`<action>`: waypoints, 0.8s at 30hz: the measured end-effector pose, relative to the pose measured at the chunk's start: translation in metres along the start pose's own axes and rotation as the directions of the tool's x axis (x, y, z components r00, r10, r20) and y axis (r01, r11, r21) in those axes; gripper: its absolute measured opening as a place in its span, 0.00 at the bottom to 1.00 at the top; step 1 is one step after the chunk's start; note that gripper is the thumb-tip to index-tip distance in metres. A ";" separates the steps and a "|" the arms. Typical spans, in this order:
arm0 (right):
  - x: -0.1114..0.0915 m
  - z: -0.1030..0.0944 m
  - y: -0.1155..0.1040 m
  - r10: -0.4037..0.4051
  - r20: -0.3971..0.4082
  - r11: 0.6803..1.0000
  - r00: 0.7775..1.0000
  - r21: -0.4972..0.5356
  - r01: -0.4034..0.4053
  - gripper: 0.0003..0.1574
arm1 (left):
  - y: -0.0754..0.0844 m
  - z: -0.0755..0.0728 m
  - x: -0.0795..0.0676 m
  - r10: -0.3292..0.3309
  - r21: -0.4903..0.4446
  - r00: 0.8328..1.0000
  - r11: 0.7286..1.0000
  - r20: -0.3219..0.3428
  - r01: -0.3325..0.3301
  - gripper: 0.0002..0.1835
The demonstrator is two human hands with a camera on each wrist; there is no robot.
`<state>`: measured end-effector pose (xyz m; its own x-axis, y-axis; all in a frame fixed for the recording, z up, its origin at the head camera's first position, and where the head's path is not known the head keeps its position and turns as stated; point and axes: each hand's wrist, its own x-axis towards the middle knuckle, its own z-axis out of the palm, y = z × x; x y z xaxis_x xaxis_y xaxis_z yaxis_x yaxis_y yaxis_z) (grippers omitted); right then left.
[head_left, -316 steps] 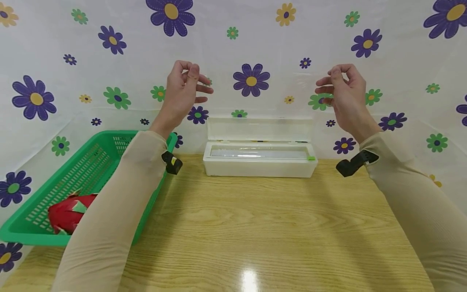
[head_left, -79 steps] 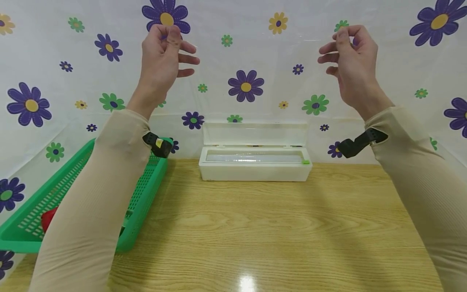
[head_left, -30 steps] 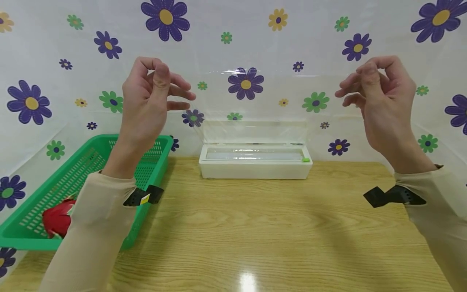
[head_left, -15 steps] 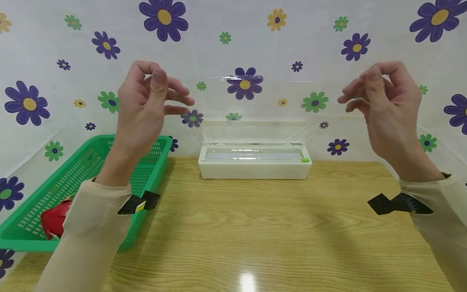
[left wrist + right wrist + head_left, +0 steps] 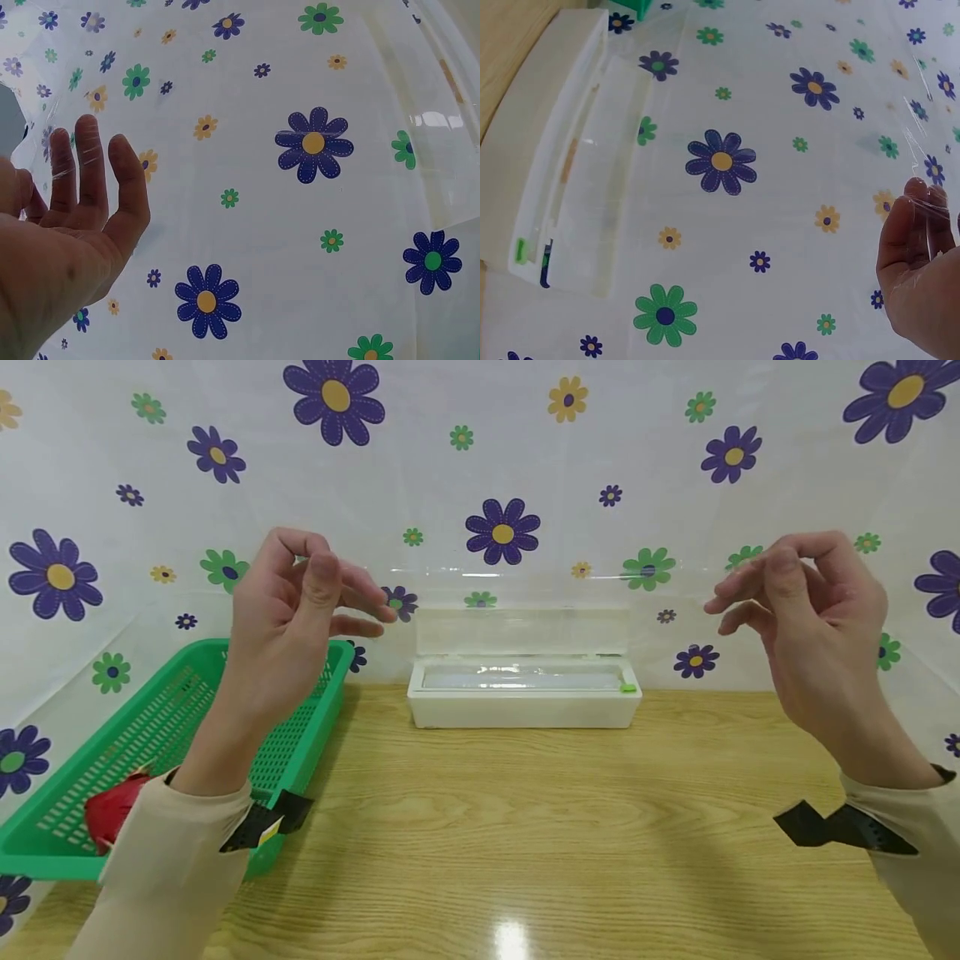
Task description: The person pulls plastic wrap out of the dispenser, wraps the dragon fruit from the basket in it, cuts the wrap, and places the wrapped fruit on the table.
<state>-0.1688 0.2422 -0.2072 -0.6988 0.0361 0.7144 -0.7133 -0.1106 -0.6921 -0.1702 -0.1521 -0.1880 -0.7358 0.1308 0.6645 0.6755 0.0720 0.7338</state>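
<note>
Above wooden table [image 5: 570,827], we hold clear film [image 5: 540,575] between left hand [image 5: 288,622] and right hand [image 5: 821,618], each thumb and forefinger pinching its edge, other fingers loosely apart. Open white box [image 5: 525,710] sits at table's back edge; whether film joins it, we cannot tell. Step in hand: likely stretching film out. Next move probably calls for even tension while lowering.

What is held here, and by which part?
Clear plastic film, its upper edge pinched near opposite ends by the left hand and right hand.
</note>
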 end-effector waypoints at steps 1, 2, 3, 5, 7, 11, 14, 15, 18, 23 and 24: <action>-0.004 -0.001 0.000 -0.001 0.009 1.000 1.000 0.002 0.001 0.09 | 0.000 0.000 -0.004 -0.005 0.007 1.000 1.000 0.010 0.005 0.04; -0.008 -0.003 0.001 0.001 0.020 1.000 1.000 0.005 -0.001 0.09 | 0.000 0.000 -0.007 -0.005 0.010 1.000 1.000 0.021 0.005 0.04; -0.012 -0.004 0.001 0.002 0.033 1.000 0.999 0.015 -0.003 0.09 | 0.000 -0.001 -0.011 -0.005 0.012 1.000 1.000 0.030 0.004 0.04; -0.020 -0.007 0.003 0.001 0.066 0.999 0.998 0.044 -0.004 0.09 | -0.001 -0.001 -0.017 -0.003 0.003 0.999 1.000 0.052 0.003 0.05; -0.027 -0.010 0.005 -0.010 0.096 0.998 0.995 0.057 0.005 0.10 | -0.002 -0.002 -0.023 -0.001 -0.014 0.997 1.000 0.072 0.002 0.05; -0.037 -0.012 0.007 -0.025 0.112 0.999 0.993 0.037 0.021 0.11 | -0.005 -0.002 -0.030 -0.021 -0.033 0.996 0.999 0.091 0.024 0.05; -0.040 -0.013 0.008 -0.011 0.113 1.000 0.994 0.020 0.009 0.12 | -0.008 0.000 -0.033 -0.051 -0.012 0.995 0.999 0.087 0.053 0.06; -0.041 -0.013 0.008 -0.005 0.114 1.000 0.993 0.014 0.003 0.12 | -0.009 0.000 -0.034 -0.062 0.004 0.995 0.998 0.083 0.062 0.06; -0.041 -0.015 0.009 0.007 0.123 1.000 0.992 0.004 -0.008 0.13 | -0.011 0.002 -0.035 -0.090 0.050 0.994 0.995 0.068 0.086 0.05; -0.040 -0.017 0.010 0.012 0.128 1.000 0.992 0.009 -0.014 0.13 | -0.015 0.003 -0.035 -0.105 0.073 0.993 0.992 0.060 0.100 0.05; -0.041 -0.017 0.010 0.015 0.126 1.000 0.992 0.011 -0.017 0.12 | -0.015 0.003 -0.035 -0.104 0.070 0.993 0.993 0.061 0.100 0.05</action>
<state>-0.1488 0.2561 -0.2451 -0.6974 -0.0911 0.7109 -0.7007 -0.1220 -0.7030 -0.1546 -0.1546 -0.2226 -0.7980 0.1825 0.5744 0.6002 0.1539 0.7849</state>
